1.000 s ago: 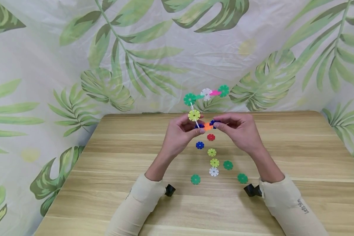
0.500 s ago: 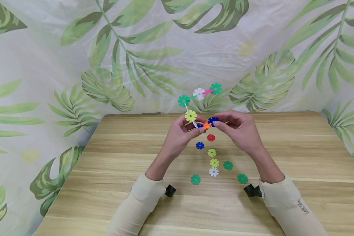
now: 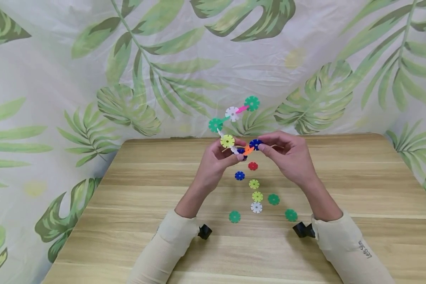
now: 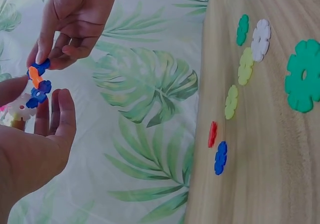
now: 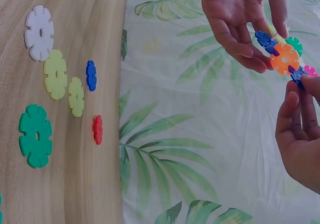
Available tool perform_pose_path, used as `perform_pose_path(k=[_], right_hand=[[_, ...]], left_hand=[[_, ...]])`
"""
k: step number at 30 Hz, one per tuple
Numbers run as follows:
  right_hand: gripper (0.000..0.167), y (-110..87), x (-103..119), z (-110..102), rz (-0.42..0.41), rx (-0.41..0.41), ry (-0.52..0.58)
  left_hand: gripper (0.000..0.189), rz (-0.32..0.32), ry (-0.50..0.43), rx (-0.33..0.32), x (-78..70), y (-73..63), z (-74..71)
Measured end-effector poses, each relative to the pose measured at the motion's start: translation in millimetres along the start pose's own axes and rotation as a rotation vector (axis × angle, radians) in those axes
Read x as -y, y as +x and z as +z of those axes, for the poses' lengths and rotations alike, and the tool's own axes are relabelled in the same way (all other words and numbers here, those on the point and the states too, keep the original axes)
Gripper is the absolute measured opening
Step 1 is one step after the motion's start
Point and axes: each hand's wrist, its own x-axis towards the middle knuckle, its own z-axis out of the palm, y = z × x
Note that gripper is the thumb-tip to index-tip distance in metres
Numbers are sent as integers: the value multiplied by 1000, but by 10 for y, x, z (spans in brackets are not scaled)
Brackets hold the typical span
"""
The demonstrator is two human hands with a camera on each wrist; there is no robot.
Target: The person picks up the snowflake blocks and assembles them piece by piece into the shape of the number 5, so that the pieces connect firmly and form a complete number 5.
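Note:
Above the table, both hands hold a chain of notched plastic snowflake discs. My left hand (image 3: 213, 161) pinches the chain near a blue disc, partly hidden by the thumb. From there a yellow disc (image 3: 227, 139), a green disc (image 3: 215, 121), a white disc (image 3: 230, 111) and another green disc (image 3: 252, 100) climb up and back, with edge-on discs between them. An orange disc (image 5: 280, 64) spans the gap between the hands. At its other side is a blue disc (image 3: 254, 142), its edge pinched between thumb and fingers of my right hand (image 3: 287, 157).
Below the hands, loose discs lie on the wooden table (image 3: 127, 221): red (image 3: 253, 163), blue (image 3: 239, 173), two yellow, white (image 3: 256, 204) and several green (image 3: 273, 197). A leaf-patterned cloth (image 3: 184, 47) hangs behind the table's far edge.
The chain's upper end has swung left, its last green disc also rising a little. The blue disc in my right hand has turned to show more of its face. Both hands stay nearly in place.

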Motion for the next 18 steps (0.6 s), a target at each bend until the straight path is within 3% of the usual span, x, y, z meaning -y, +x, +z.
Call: perform_pose_path(k=[6, 12, 18], right_hand=[[19, 1, 10, 1, -27, -28, 7], [18, -2, 22, -7, -36, -53, 1], [17, -1, 23, -13, -41, -64, -9]], left_hand=[[29, -28, -137, 19, 37, 14, -4], [31, -71, -184, 11, 49, 16, -6], [40, -65, -232, -71, 48, 34, -50]])
